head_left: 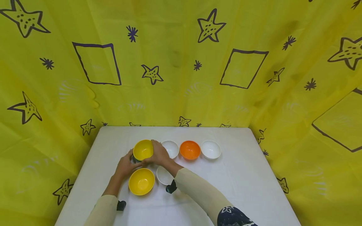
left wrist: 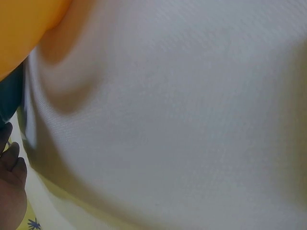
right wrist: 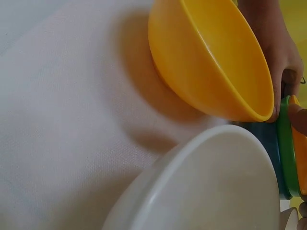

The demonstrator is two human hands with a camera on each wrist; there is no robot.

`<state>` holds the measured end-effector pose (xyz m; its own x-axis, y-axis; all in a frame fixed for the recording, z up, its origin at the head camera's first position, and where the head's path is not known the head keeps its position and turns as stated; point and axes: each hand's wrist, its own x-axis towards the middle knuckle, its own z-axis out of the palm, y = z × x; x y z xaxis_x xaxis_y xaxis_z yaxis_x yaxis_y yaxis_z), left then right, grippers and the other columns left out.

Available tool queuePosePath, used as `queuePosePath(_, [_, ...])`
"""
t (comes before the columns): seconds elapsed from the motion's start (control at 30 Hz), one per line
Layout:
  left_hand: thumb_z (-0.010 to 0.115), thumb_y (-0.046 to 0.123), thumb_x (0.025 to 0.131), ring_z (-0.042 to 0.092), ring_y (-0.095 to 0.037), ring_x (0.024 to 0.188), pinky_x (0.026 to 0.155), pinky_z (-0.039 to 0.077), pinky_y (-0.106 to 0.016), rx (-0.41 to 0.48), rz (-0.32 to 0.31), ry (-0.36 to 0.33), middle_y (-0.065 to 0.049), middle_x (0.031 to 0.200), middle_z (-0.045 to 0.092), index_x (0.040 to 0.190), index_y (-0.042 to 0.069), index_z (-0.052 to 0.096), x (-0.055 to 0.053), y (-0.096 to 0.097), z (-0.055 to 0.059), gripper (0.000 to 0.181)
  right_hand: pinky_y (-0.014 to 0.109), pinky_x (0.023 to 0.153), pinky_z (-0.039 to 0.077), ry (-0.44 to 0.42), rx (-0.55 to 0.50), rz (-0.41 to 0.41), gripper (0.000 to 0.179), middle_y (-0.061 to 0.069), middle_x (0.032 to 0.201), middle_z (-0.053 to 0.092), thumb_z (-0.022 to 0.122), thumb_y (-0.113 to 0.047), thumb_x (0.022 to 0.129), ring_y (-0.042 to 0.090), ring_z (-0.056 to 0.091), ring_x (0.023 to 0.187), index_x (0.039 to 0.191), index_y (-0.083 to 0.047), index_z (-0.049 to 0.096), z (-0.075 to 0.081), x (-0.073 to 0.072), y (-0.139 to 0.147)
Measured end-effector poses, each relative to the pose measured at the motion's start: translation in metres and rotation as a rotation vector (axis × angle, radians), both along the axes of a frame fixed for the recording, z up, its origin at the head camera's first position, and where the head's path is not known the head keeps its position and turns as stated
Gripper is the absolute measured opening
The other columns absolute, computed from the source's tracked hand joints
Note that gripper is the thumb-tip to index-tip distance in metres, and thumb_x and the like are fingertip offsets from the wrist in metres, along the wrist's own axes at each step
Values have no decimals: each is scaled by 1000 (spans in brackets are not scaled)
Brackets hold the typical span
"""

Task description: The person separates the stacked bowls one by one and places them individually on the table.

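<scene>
A yellow bowl [head_left: 142, 148] sits in a green bowl [right wrist: 287, 148], with a dark blue bowl [right wrist: 268, 136] under them. My left hand [head_left: 125, 165] holds this stack from the left, its thumb side against the blue bowl. From the right, my right hand [head_left: 158, 153] grips the yellow bowl at the rim. In the left wrist view, left fingers [left wrist: 10, 155] show just below the blue bowl. Nearer me stands a second yellow bowl [head_left: 141, 182]. Beside it is a white bowl [head_left: 163, 175], partly covered by my right forearm.
Right of the stack, a white bowl [head_left: 171, 148], an orange bowl [head_left: 190, 150] and another white bowl [head_left: 211, 149] stand in a row. All rest on a white-covered table [head_left: 240, 188]. Yellow patterned curtains [head_left: 175, 56] enclose its back and sides.
</scene>
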<state>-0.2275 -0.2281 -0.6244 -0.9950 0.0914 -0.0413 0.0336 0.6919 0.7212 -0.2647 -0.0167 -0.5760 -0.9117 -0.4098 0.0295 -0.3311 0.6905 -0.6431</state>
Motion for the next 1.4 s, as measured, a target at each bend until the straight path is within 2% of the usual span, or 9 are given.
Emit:
queuePosePath(0.3, [88, 39, 88, 42, -49, 145, 118, 32, -64, 5, 2, -17, -28, 156, 46, 158, -3, 38, 0, 3, 1, 95, 29, 92, 56, 24, -51, -8, 85, -2, 118, 62, 95, -43, 76, 12, 59, 102, 142, -14, 50, 4, 0, 2])
queuePosePath(0.47, [88, 45, 86, 43, -49, 144, 117, 33, -65, 0, 12, -28, -29, 157, 46, 159, -3, 36, 0, 3, 1, 102, 31, 93, 56, 57, -64, -14, 88, -1, 121, 64, 94, -45, 77, 13, 61, 103, 145, -13, 48, 11, 2, 5])
queuePosePath(0.67, [89, 47, 84, 42, -48, 145, 118, 32, -64, 3, 13, -30, -28, 158, 45, 162, -2, 32, 0, 4, 1, 107, 30, 92, 57, 68, -132, -36, 86, -5, 119, 65, 95, -44, 74, 11, 62, 102, 143, -17, 50, 19, 5, 15])
queuePosePath(0.77, [89, 46, 84, 41, -48, 146, 119, 32, -63, 0, 8, -27, -27, 158, 44, 161, -2, 33, 0, 4, 0, 107, 30, 92, 57, 65, -163, -65, 88, -3, 120, 66, 95, -43, 74, 12, 63, 103, 144, -16, 50, 23, 9, 23])
queuePosePath(1.0, [89, 49, 83, 38, -49, 147, 119, 32, -64, -19, 15, -39, -28, 160, 42, 162, -1, 32, 1, 5, -1, 110, 36, 99, 57, 38, -221, -144, 105, 8, 137, 65, 96, -44, 74, 22, 65, 115, 157, -8, 42, 37, 21, 46])
queuePosePath(1.2, [89, 49, 83, 36, -51, 147, 119, 30, -65, -14, 15, -30, -30, 161, 39, 162, -3, 31, 2, 7, 2, 111, 39, 99, 57, 74, -324, -161, 102, 12, 137, 66, 99, -32, 72, 26, 67, 115, 154, -4, 45, 48, 29, 67])
queuePosePath(1.4, [90, 46, 83, 34, -50, 149, 120, 29, -63, -15, 17, -38, -28, 162, 38, 163, -1, 30, 2, 7, 1, 110, 47, 105, 54, 71, -344, -254, 106, 14, 144, 62, 98, -36, 70, 30, 63, 123, 156, -5, 44, 50, 42, 93])
